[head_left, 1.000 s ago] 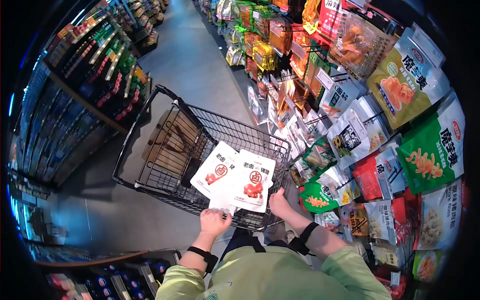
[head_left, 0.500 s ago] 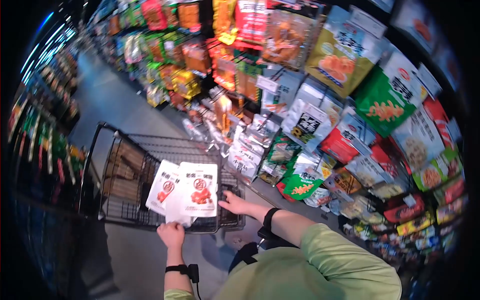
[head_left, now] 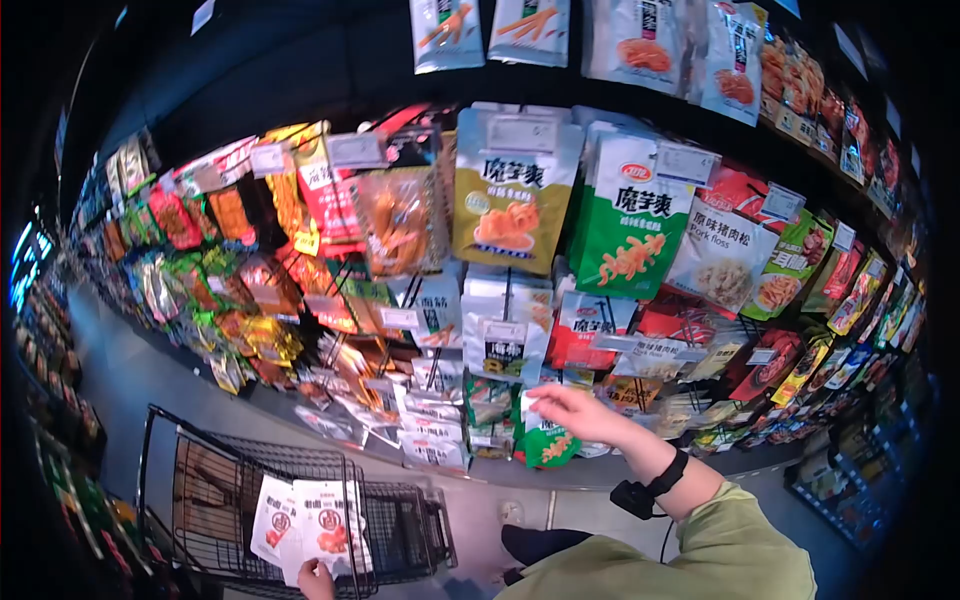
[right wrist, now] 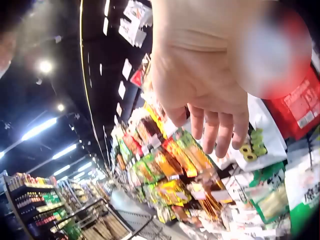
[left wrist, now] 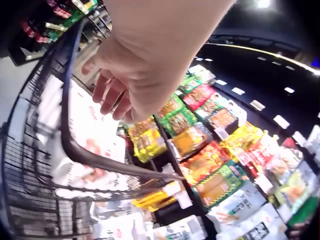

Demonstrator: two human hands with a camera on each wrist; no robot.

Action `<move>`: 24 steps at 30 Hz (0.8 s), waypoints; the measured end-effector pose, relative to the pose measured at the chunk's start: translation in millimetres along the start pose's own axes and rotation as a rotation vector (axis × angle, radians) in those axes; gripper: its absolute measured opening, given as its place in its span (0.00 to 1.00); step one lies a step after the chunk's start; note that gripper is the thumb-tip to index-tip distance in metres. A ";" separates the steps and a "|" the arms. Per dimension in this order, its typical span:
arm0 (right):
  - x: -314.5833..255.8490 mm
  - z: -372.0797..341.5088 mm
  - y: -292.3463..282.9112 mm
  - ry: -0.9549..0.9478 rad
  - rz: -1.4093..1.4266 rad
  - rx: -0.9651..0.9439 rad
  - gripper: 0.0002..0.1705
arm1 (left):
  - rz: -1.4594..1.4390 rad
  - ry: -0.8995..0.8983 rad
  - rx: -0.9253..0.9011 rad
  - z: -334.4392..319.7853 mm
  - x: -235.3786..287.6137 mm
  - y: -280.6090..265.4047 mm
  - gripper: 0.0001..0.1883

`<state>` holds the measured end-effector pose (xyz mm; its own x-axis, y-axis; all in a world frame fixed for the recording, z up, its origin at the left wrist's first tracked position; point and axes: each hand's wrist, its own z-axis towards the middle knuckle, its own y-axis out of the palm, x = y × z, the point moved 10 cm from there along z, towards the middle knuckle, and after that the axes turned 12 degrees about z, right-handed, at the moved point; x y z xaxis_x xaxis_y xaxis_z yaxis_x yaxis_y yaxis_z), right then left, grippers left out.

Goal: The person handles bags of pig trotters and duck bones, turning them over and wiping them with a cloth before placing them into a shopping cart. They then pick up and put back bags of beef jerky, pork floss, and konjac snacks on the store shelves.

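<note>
My right hand [head_left: 570, 412] reaches toward the snack rack, fingers extended, and overlaps a hanging green-and-white konjac snack pouch [head_left: 548, 447]. In the right wrist view its fingers [right wrist: 212, 131] point downward with nothing held, beside a white pouch [right wrist: 260, 145] with green print. At the bottom of the head view, my left hand [head_left: 317, 580] is by the shopping cart [head_left: 150, 470], partly cut off by the frame. From the left wrist, that hand hangs loosely over the black cart rim [left wrist: 107, 165], empty. Two white pouches [head_left: 332, 525] with red print lie in the cart.
Pouches hang on hooks in rows, among them an olive konjac pouch [head_left: 515, 205], a larger green one [head_left: 635, 215] and a pork floss bag [head_left: 725, 260]. Price tags [head_left: 357, 150] jut out from the rack. Grey floor [head_left: 110, 360] runs along the aisle at left.
The view has swung right to face the rack, so the cart now sits lower left. My right hand has left the cart's edge and extends to the hanging pouches.
</note>
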<state>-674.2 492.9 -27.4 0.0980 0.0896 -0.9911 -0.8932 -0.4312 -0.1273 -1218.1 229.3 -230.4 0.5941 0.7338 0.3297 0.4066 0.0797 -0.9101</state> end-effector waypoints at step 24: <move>-190.4 114.4 -160.7 -0.618 -0.045 0.945 0.27 | -1.001 1.334 0.081 -76.4 721.4 -170.7 0.42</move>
<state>-599.6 647.8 186.1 0.1388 0.6300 -0.7641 -0.8940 0.4117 0.1771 -806.0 693.4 182.0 0.2913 -0.6728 0.6801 0.9565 0.1939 -0.2178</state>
